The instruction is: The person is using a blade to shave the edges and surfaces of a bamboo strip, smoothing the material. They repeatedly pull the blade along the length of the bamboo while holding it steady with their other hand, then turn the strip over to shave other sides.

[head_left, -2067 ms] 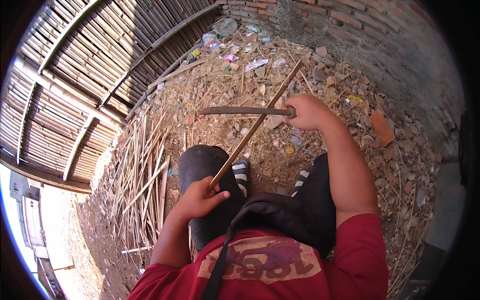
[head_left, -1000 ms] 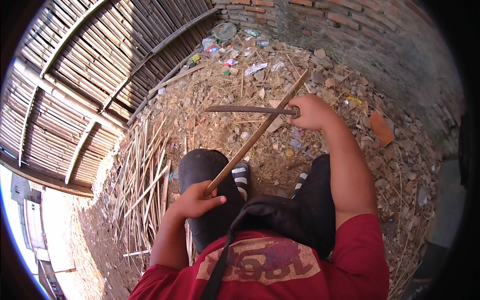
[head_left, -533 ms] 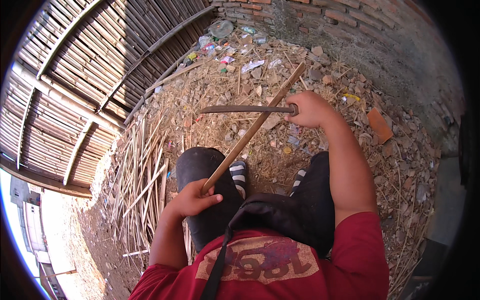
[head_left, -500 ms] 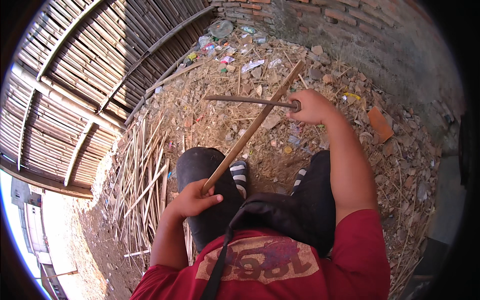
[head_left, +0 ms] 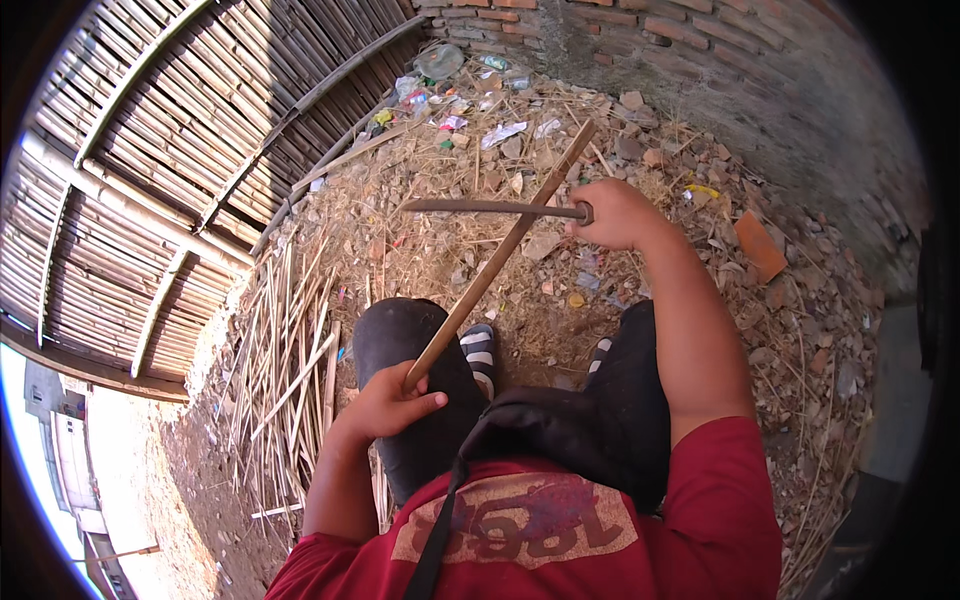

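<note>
My left hand (head_left: 392,402) is closed round the lower end of a long, flat bamboo strip (head_left: 478,284), in front of my bent left knee. From there the strip slants up and away to the right. In my right hand (head_left: 618,214) is a machete (head_left: 462,206) with a long, dark, slightly curved blade. That blade points left and lies across the upper part of the strip. Whether the two touch is hard to make out. My fingers hide most of the machete's handle.
Cut bamboo strips (head_left: 285,370) lie in a pile left of my legs. A bamboo slat wall (head_left: 150,120) rises at the left, and a brick wall (head_left: 690,50) stands at the back. Rubble, straw and plastic litter (head_left: 440,62) cover the ground. An orange tile piece (head_left: 760,247) lies at right.
My right hand and the machete have shifted slightly left, and the blade has turned to show more of its face. The strip's far end has moved a little left.
</note>
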`<state>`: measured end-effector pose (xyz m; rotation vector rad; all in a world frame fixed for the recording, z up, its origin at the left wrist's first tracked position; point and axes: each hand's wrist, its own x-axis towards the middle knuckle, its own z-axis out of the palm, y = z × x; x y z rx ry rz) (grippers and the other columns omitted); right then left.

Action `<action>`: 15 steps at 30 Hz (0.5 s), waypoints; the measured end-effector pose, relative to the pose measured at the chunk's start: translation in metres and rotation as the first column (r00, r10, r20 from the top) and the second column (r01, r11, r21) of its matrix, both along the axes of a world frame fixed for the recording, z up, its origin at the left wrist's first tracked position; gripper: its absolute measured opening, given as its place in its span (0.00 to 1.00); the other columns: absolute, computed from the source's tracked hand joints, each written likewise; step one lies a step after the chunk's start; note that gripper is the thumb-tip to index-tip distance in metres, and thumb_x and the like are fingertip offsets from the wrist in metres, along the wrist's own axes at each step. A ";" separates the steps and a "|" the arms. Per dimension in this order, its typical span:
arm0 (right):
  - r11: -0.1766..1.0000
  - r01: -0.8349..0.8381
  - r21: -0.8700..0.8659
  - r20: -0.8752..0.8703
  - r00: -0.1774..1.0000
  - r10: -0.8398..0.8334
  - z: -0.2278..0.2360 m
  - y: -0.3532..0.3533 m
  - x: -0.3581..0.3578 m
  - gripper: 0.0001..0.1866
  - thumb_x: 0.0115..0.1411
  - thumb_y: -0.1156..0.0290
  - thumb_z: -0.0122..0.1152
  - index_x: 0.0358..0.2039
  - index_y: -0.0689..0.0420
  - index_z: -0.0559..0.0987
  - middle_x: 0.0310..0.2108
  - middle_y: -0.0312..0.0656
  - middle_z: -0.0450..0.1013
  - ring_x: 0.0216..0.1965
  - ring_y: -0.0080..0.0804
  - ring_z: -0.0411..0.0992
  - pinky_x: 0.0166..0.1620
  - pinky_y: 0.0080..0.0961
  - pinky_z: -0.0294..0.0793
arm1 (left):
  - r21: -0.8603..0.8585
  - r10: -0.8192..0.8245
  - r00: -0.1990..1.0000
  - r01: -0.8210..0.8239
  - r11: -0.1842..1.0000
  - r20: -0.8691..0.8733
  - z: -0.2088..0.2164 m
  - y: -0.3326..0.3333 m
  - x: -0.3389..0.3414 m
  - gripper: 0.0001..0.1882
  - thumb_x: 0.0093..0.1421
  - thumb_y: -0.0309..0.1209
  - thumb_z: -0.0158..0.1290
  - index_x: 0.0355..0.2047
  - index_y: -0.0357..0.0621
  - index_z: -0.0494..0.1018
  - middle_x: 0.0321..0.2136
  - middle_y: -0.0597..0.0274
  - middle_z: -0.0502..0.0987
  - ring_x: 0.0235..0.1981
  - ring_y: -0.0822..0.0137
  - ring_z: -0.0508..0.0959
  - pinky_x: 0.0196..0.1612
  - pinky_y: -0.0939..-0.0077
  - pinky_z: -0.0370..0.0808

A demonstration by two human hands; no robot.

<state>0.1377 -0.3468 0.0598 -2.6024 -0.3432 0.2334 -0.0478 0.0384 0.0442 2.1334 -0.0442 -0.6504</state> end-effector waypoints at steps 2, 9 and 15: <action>0.935 0.253 0.250 -0.017 0.966 -0.257 -0.039 -0.037 0.021 0.19 0.54 0.60 0.70 0.44 0.54 0.85 0.39 0.48 0.81 0.42 0.45 0.80 0.44 0.41 0.78 | -0.025 -0.011 1.000 0.011 1.000 0.004 0.002 -0.005 0.003 0.18 0.58 0.39 0.68 0.31 0.48 0.68 0.24 0.76 0.67 0.27 0.79 0.66 0.29 0.79 0.63; 0.999 0.049 -0.022 0.187 0.981 -0.044 -0.028 -0.006 0.004 0.17 0.55 0.59 0.71 0.37 0.58 0.82 0.29 0.47 0.77 0.34 0.45 0.77 0.40 0.43 0.75 | -0.023 0.016 1.000 -0.016 1.000 -0.007 0.001 -0.007 0.005 0.17 0.59 0.37 0.68 0.31 0.47 0.68 0.24 0.76 0.67 0.27 0.79 0.66 0.29 0.78 0.64; 0.999 -0.029 0.029 0.117 0.993 0.025 -0.030 -0.006 0.011 0.14 0.55 0.58 0.68 0.33 0.55 0.81 0.29 0.46 0.78 0.35 0.49 0.78 0.40 0.46 0.76 | -0.006 -0.027 0.998 0.028 1.000 0.054 -0.003 -0.002 0.003 0.20 0.60 0.43 0.67 0.30 0.46 0.67 0.22 0.74 0.67 0.26 0.78 0.67 0.28 0.76 0.66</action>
